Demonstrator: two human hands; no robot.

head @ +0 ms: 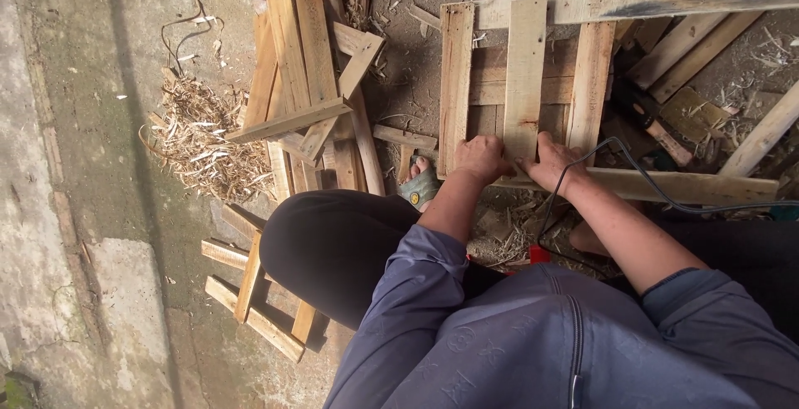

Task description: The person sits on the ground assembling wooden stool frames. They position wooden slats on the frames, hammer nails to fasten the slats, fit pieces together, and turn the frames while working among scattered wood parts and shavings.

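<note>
A: Under both hands, what is held?

B: Left hand (480, 158) and right hand (551, 162) press, fingers curled, on the lower end of the middle slat (524, 76) of a wooden slat frame (456, 84) lying on the ground.

A: State of each grip?

B: Closed down on the slat; no tool held.

A: Hazards?

B: A black cable (645, 186) crosses the right wrist; snagging could likely shift the slat. The sandalled foot (420, 183), left of the grip, sits near the frame edge, a probable pinch point.
</note>
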